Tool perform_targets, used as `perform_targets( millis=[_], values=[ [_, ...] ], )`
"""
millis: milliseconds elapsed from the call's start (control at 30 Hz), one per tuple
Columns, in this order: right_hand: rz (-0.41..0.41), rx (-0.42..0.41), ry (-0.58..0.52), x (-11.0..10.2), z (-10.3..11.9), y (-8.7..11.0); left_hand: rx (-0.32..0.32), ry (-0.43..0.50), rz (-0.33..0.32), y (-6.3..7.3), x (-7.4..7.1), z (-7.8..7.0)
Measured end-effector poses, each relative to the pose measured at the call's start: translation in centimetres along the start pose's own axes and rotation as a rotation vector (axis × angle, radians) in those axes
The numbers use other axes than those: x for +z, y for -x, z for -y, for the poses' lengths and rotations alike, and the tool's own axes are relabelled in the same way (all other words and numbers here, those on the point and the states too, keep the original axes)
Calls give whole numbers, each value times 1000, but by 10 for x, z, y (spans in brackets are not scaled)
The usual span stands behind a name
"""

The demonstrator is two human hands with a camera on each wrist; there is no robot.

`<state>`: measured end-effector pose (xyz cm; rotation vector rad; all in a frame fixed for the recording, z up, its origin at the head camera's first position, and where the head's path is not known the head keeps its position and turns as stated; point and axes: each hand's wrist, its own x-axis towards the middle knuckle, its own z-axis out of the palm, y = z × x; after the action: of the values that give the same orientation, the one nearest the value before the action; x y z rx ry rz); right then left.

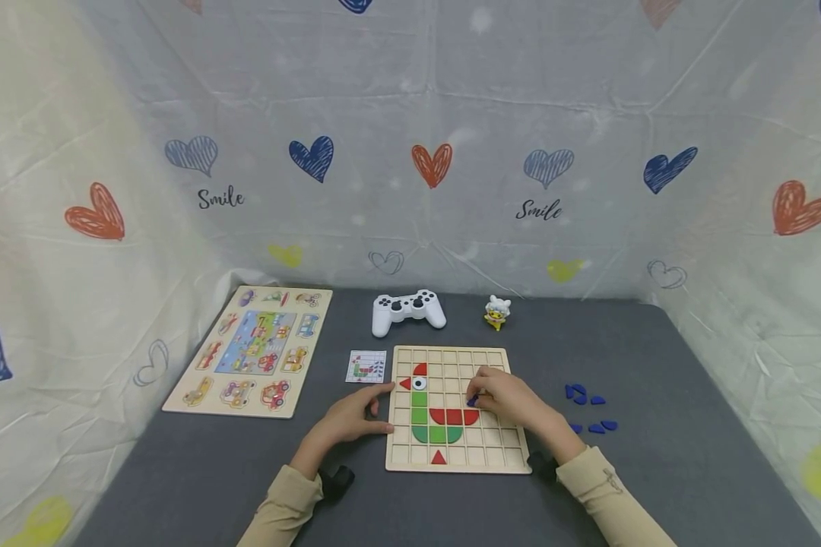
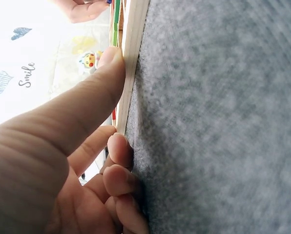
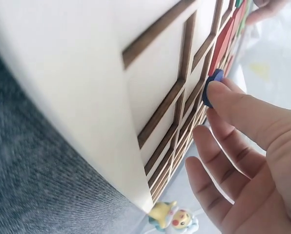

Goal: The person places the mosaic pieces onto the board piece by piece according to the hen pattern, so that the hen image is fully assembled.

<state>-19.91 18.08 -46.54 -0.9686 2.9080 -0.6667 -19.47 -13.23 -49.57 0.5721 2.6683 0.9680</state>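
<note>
A wooden grid board (image 1: 496, 459) lies on the table with red and green pieces and a round eye piece forming a bird-like figure. My right hand (image 1: 506, 396) pinches a small blue puzzle piece (image 3: 212, 87) between thumb and forefinger, just above the red row (image 1: 454, 416). Its other fingers are spread, as the right wrist view shows. At the board's left edge, my left hand (image 1: 349, 415) touches the side with the thumb (image 2: 109, 73) and forefinger set apart. Next to the board's upper left lies a small pattern card (image 1: 366, 366) with a similar picture.
Several loose blue pieces (image 1: 579, 398) lie right of the board. Behind it stand a white game controller (image 1: 408, 310) and a small figurine (image 1: 497, 312). A wooden vehicle puzzle (image 1: 178, 400) lies at the left. A printed curtain (image 1: 479, 228) encloses the table's back and sides.
</note>
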Motion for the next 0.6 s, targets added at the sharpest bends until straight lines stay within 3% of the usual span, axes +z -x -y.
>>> perform_targets(
  millis=[267, 600],
  values=[
    [34, -22, 9, 1, 3, -1, -1, 11, 1, 0, 1, 0],
    [-5, -30, 4, 3, 4, 3, 0, 7, 2, -1, 1, 0]
  ],
)
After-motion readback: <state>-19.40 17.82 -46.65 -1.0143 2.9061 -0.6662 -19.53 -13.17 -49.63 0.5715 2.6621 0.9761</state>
